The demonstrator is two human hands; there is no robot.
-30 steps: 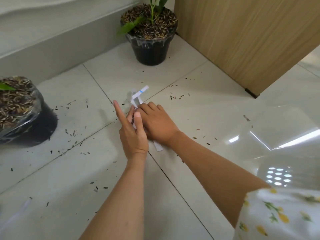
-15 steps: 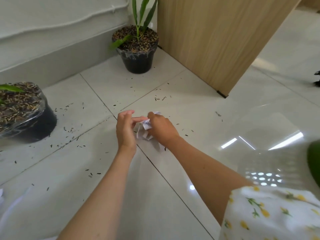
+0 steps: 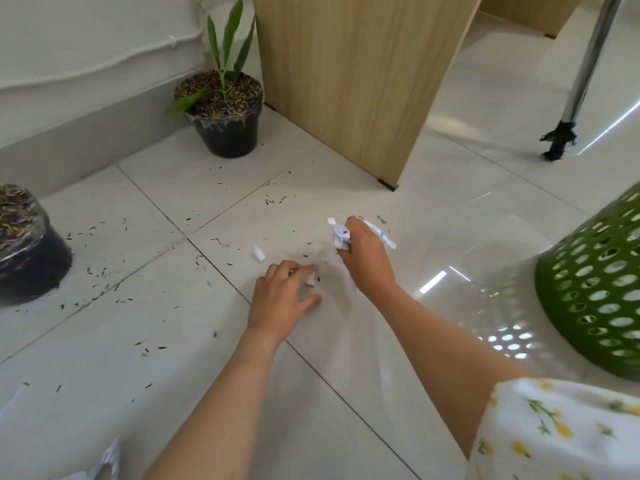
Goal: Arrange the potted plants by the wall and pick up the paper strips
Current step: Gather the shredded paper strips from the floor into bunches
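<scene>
Paper strips, white and crumpled (image 3: 341, 235), sit bunched in our right hand (image 3: 367, 258), fingers curled tight round them, one end trailing past the knuckles. Our left hand (image 3: 284, 299) rests low on the pale tiled floor (image 3: 173, 358), fingertips (image 3: 310, 269) pinching a small white scrap (image 3: 310, 280). Another white scrap (image 3: 258, 253) lies just beyond those fingertips. We should lift the pinched piece cleanly, pass it to the bundle, then reach forward.

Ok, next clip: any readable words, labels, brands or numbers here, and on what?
None can be read.
Paper strips bunched in the right hand: one blue mark, no legible letters.
Plant pots, green basket: no labels visible.
</scene>
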